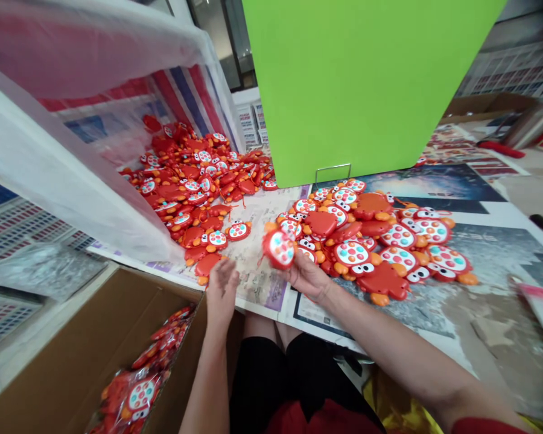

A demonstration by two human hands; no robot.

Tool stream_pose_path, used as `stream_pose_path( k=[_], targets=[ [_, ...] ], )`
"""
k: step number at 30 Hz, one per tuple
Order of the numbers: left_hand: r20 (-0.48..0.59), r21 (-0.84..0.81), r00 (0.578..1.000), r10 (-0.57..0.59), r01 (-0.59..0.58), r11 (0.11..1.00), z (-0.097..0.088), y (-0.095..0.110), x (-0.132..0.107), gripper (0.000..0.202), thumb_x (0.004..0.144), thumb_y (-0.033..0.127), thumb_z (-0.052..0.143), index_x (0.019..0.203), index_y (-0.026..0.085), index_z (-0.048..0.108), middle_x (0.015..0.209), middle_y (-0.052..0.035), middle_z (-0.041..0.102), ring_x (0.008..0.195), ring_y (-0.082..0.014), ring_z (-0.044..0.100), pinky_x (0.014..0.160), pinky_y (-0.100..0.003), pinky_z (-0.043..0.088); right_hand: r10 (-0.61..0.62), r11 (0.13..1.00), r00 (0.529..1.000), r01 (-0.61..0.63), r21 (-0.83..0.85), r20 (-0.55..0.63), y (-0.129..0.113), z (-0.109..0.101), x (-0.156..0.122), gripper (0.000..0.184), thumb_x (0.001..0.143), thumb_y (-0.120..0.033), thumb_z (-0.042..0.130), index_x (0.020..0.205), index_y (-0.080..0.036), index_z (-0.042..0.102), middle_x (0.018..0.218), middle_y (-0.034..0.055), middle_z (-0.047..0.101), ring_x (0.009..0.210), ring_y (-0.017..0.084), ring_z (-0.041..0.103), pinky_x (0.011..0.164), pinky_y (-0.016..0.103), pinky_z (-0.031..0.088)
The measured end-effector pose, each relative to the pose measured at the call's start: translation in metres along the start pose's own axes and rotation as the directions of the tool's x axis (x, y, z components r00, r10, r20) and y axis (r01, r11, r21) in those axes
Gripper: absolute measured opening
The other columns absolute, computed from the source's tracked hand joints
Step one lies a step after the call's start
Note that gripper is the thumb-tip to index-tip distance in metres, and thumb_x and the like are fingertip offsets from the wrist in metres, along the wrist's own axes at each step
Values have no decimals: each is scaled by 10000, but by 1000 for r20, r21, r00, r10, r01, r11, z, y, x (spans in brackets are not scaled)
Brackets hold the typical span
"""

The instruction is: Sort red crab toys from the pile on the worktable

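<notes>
The right hand is closed around 1 red crab toy, fingers curled under it. The toy is lifted just above the worktop, with its white face of coloured buttons tilted toward the camera. It is blurred, so finer detail cannot be told. It hangs in front of the near left edge of the right pile, a heap of the same toys lying face up and face down on the printed sheets that cover the worktop.

The left hand is loosely open with the fingers slack and holds nothing that shows. It is at the near edge of the worktop, just beside the nearest toys of the left pile. That pile spills out of a big clear bag lying open on its side.

Between the 2 piles is a strip of bare printed paper. Behind the right pile stands a green board on a wire foot.

Below the worktop, at the person's left, is an open cardboard box. Packed toys in clear wrap lie along its right wall.
</notes>
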State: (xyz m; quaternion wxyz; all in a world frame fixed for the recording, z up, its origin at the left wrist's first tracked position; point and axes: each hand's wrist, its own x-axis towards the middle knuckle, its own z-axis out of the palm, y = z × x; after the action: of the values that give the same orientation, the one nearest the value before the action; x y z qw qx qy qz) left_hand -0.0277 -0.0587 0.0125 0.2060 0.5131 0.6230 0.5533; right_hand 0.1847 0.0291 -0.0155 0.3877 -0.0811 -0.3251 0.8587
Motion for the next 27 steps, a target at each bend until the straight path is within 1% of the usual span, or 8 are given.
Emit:
stream_pose_path(
  k=[2,5,9,13,18,22,24,27],
  targets=[
    [-117,381,991,71,-21,924,-12,-4,15,591,835,443,628,1325,153,466,1361,-199,515,1309,-336,460,1107,-522,347,-6,1000,998,4,31,62,-4,0,-1,636,744,-482,786,1286,-280,521,1342,71,591,1097,221,653,895,341,551],
    [-172,753,985,6,128,645,-19,-7,30,778,775,442,694,1422,124,401,1494,-236,357,1406,-421,272,1112,-609,273,170,984,965,-157,-79,200,0,2,-2,736,730,-372,827,1366,-276,469,1282,106,632,1073,234,671,933,390,516],
    [-68,902,984,-165,131,411,-9,-7,36,693,867,450,579,1474,209,349,1522,-177,348,1388,-435,272,1008,-674,352,340,927,913,-283,-247,225,12,4,1,629,734,-296,831,1292,-204,556,1221,143,662,1032,207,683,921,359,499],
    [-70,926,974,-214,144,350,-3,-5,44,605,896,368,524,1459,200,376,1508,-175,364,1330,-438,332,928,-627,447,315,932,935,-272,-242,161,13,4,0,560,767,-341,801,1263,-211,576,1210,128,660,1016,198,684,939,378,493],
    [-7,893,990,-142,70,445,-13,-6,60,486,871,207,498,1352,140,496,1320,-200,552,1199,-379,494,933,-526,473,304,938,949,-284,-201,78,13,4,-1,652,739,-329,823,1313,-239,527,1388,143,520,1076,195,651,989,404,477],
    [6,619,998,-68,50,784,-16,0,51,452,845,238,540,1289,150,535,1104,-136,669,1028,-292,620,916,-447,496,286,947,958,-285,-150,-15,15,5,2,845,713,-319,841,1423,-332,382,1585,128,209,1145,188,604,998,426,488],
    [54,351,992,-113,87,932,-9,6,39,457,834,341,584,1257,169,556,1085,-94,678,977,-254,642,888,-407,517,273,951,962,-270,-150,-5,15,7,3,830,745,-339,815,1436,-339,356,1566,119,254,1144,185,603,980,411,508],
    [209,-3,958,-198,203,979,7,14,20,573,762,475,675,1223,150,575,1093,-92,679,940,-227,655,827,-358,541,245,960,968,-236,-152,46,16,8,3,659,807,-382,754,1373,-275,432,1356,107,530,1064,189,645,878,374,570]
  ],
)
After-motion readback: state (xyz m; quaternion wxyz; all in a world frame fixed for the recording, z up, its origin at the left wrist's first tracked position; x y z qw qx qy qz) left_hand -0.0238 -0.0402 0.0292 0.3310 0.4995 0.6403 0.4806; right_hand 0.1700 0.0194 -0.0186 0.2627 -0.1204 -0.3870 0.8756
